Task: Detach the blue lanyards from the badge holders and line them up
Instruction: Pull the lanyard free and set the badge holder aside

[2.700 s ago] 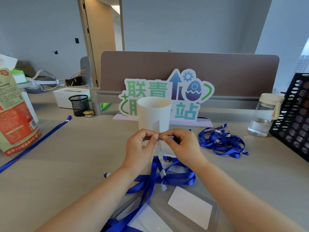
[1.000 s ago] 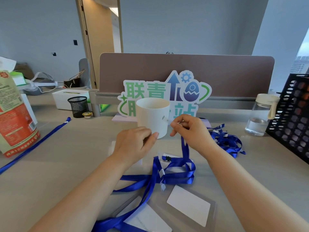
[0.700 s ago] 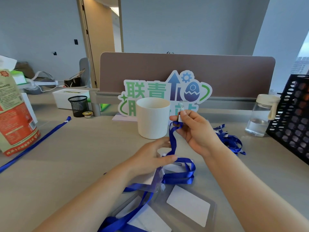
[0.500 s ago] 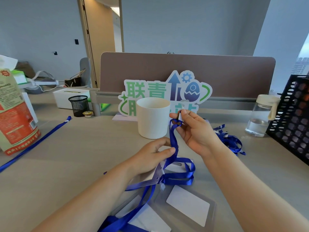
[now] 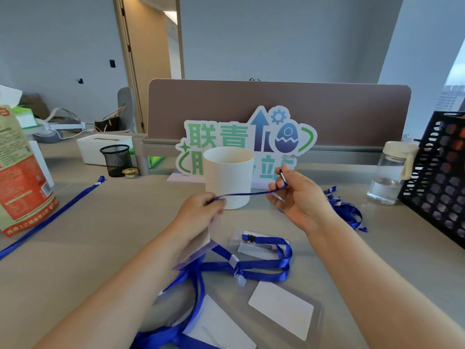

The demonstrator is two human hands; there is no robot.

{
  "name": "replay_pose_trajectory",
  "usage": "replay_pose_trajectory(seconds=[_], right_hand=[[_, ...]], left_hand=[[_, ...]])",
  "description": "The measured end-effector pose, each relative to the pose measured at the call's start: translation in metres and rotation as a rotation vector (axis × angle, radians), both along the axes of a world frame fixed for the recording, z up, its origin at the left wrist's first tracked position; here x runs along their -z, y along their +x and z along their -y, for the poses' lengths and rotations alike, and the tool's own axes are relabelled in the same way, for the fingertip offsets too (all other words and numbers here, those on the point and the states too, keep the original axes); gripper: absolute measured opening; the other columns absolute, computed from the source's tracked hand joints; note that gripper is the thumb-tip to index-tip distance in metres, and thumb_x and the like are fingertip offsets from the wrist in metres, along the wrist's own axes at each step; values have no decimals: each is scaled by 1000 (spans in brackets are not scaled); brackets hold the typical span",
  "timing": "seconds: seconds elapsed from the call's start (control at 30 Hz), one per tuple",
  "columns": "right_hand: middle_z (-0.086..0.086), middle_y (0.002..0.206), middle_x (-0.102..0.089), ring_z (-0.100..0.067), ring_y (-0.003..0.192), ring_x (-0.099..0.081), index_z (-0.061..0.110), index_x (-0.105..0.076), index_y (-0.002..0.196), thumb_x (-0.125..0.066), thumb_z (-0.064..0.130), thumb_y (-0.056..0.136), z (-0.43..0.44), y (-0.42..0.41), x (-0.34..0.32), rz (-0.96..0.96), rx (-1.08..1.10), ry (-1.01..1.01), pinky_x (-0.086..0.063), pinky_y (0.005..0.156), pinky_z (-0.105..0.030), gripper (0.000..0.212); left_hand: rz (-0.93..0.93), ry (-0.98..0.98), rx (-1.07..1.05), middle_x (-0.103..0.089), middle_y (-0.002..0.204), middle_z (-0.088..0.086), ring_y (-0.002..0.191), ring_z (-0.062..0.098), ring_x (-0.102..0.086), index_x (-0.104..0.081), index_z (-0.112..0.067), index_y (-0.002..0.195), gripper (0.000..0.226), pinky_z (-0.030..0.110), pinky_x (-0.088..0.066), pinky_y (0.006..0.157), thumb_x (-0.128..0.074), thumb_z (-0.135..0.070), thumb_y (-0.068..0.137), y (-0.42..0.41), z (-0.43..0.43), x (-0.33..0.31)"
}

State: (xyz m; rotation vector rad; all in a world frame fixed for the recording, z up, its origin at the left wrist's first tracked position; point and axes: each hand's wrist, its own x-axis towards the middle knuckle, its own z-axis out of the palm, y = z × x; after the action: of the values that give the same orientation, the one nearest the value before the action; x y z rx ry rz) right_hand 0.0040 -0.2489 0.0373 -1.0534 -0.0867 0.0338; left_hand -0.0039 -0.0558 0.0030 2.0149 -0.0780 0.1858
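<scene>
Hands raised above counter (image 5: 105,238): left hand (image 5: 198,212) and right hand (image 5: 299,197) each pinch-grip thin blue fabric lanyard (image 5: 247,194), stretched level between them.

We see soft, even daylight, brightest at the window (image 5: 453,94) on the right, with a ceiling light glowing beyond the doorway (image 5: 153,59). Shadows on the desk (image 5: 100,235) are faint. Wide-angle bending curves the edges; detail is slightly soft.
</scene>
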Motion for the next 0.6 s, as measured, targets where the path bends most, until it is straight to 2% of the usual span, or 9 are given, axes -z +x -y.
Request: replay_pose_trajectory(seconds=[0.07, 0.13, 0.23, 0.3, 0.37, 0.43, 0.5, 0.6], right_hand=[[2, 56, -48, -7, 45, -49, 14, -59, 87, -41, 22, 98, -1, 0, 1, 32, 26, -133, -49, 60, -22, 22], [1, 59, -46, -6, 45, -43, 14, -61, 91, -42, 22, 98, -3, 0, 3, 96, 95, -344, -45, 54, -17, 22], [3, 58, -53, -8, 51, -44, 11, -62, 93, -48, 21, 96, -5, 2, 8, 211, 181, -649, -41, 47, -13, 17], [4, 60, -60, -9, 51, -46, 14, -60, 85, -52, 20, 93, -6, 1, 10, 250, 165, -730, -44, 51, -15, 13], [4, 64, -66, -9, 48, -46, 19, -55, 84, -54, 18, 92, -7, 0, 12, 269, 152, -731, -45, 54, -18, 9], [3, 68, -67, -8, 47, -46, 24, -51, 85, -53, 14, 93, -7, 0, 13, 292, 170, -724, -46, 53, -18, 13], [2, 72, -67, -8, 46, -46, 25, -52, 81, -52, 10, 92, -9, 0, 15, 313, 180, -743, -45, 52, -19, 18], [6, 79, -66, -1, 45, -49, 22, -59, 81, -52, 9, 92, -12, 0, 18, 341, 150, -846, -47, 55, -14, 19]], left_hand=[[45, -81, -131, -62, 72, 10, 71, 24, -56, -65, -13, 76, 20, 32, -40, 68, -52, -21, 90, 4, -7, -2], [101, -99, -211, -56, 65, -2, 67, 17, -52, -63, -23, 75, 22, 30, -38, 62, -48, -20, 91, 6, -14, -6], [154, -33, -248, -51, 64, -8, 64, 8, -49, -63, -27, 77, 29, 23, -36, 56, -41, -19, 94, 9, -22, -11], [145, -60, -234, -48, 58, -3, 48, 0, -47, -63, -21, 81, 29, 12, -35, 47, -39, -15, 95, 6, -21, -15], [92, -213, -143, -49, 55, -3, 36, -1, -42, -62, -13, 83, 26, 10, -34, 42, -39, -10, 95, 1, -18, -19], [7, -388, 43, -59, 66, 0, 32, 3, -36, -63, -8, 92, 25, 15, -29, 37, -39, -10, 96, -3, -17, -24], [-79, -422, 183, -66, 82, 5, 35, 6, -28, -65, -10, 96, 24, 16, -18, 37, -42, -15, 92, 0, -20, -25], [-212, -499, 306, -63, 91, 6, 34, 5, -27, -64, -11, 96, 29, 18, -18, 38, -35, -15, 94, 5, -23, -25]])
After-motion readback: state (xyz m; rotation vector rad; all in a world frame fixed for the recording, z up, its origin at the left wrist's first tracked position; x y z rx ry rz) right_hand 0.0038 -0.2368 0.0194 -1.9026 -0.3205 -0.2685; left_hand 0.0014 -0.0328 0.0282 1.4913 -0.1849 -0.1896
